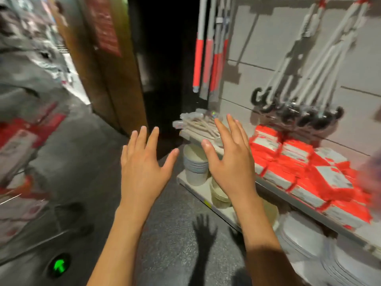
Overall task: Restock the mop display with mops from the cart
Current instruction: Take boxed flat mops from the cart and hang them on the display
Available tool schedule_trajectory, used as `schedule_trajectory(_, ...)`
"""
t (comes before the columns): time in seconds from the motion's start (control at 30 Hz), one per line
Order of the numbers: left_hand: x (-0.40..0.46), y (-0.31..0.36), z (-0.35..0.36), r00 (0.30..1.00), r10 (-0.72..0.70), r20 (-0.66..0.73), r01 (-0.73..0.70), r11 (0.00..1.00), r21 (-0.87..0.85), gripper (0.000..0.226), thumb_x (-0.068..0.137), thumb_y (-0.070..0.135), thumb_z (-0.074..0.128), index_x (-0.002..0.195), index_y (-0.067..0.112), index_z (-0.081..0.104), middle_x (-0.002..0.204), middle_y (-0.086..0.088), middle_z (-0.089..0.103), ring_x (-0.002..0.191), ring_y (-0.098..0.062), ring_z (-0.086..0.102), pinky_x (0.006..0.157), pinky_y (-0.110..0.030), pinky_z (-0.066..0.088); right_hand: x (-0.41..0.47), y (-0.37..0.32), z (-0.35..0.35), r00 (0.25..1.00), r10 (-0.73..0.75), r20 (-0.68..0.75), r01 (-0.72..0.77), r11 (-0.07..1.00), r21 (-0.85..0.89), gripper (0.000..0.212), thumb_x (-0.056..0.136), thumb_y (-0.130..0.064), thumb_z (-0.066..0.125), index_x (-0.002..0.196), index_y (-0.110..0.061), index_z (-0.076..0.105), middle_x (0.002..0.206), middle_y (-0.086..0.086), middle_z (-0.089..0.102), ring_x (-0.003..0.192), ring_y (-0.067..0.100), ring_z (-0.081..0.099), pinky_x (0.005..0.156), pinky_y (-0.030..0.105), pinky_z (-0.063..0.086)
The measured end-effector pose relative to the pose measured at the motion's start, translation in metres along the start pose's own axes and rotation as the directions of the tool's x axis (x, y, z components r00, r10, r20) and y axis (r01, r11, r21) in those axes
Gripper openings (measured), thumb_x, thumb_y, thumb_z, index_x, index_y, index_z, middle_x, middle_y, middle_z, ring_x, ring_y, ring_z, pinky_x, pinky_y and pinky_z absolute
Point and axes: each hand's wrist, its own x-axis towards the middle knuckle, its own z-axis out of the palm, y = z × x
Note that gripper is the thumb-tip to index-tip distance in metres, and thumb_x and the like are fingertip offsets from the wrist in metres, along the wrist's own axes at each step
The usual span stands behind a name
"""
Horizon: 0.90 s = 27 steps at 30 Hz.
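Observation:
Both my hands are raised in front of me with fingers spread and nothing in them. My left hand (144, 159) hovers over the grey floor. My right hand (231, 159) is in front of the shelf edge. Mop handles with red and white sleeves (199, 58) hang on the wall display ahead. More white-handled tools with black ends (305, 83) hang on the grey panel to the right. The cart (22, 153) is a blur at the left edge, with red and white packs on it.
A shelf (288, 195) on the right holds red and white packs (309, 172) and wrapped pale items (198, 124). Stacked pale buckets (195, 168) and white plates (305, 238) sit below it. A wooden column (107, 69) stands left of a dark gap. A green arrow (59, 265) glows on the floor.

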Motion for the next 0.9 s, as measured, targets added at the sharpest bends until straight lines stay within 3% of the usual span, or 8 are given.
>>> schedule_trajectory(0.2, 0.008, -0.129, -0.070, 0.973, -0.191, -0.127, 0.198, 0.979, 0.043, 0.077, 0.093, 0.065, 0.041, 0.157, 0.023, 0.031, 0.167, -0.007, 0.022, 0.156, -0.025, 0.011, 0.125, -0.051, 0.014, 0.021, -0.106, 0.115, 0.978, -0.149, 0.145, 0.130, 0.983, 0.129, 0.073, 0.092, -0.068, 0.031, 0.153, -0.029, 0.039, 0.166, -0.004, 0.021, 0.154, 0.014, 0.010, 0.123, 0.040, 0.016)
schedule_trajectory(0.47, 0.008, -0.296, -0.157, 0.874, -0.424, -0.238, 0.455, 0.886, 0.093, 0.079, 0.093, 0.067, 0.040, 0.158, 0.025, 0.029, 0.168, -0.004, 0.019, 0.156, -0.023, 0.010, 0.125, -0.051, 0.017, 0.024, -0.255, 0.271, 0.891, -0.331, 0.311, 0.235, 0.922, 0.308, 0.077, 0.091, -0.071, 0.028, 0.155, -0.029, 0.034, 0.167, -0.005, 0.019, 0.154, 0.011, 0.006, 0.123, 0.042, 0.020)
schedule_trajectory(0.67, 0.013, -0.376, -0.186, 0.800, -0.537, -0.268, 0.573, 0.817, 0.072, 0.079, 0.093, 0.068, 0.040, 0.159, 0.025, 0.030, 0.168, -0.004, 0.020, 0.155, -0.023, 0.012, 0.125, -0.049, 0.018, 0.028, -0.311, 0.351, 0.818, -0.395, 0.417, 0.251, 0.899, 0.359, 0.075, 0.093, -0.073, 0.027, 0.156, -0.031, 0.032, 0.167, -0.008, 0.017, 0.154, 0.009, 0.006, 0.122, 0.047, 0.026)
schedule_trajectory(0.9, 0.030, -0.445, -0.192, 0.710, -0.632, -0.312, 0.668, 0.744, 0.012, 0.083, 0.089, 0.071, 0.033, 0.157, 0.024, 0.033, 0.166, -0.007, 0.024, 0.154, -0.023, 0.016, 0.125, -0.046, 0.018, 0.047, -0.354, 0.439, 0.717, -0.498, 0.488, 0.283, 0.848, 0.449, 0.080, 0.089, -0.078, 0.024, 0.156, -0.034, 0.030, 0.167, -0.012, 0.015, 0.152, 0.004, 0.004, 0.121, 0.038, 0.020)
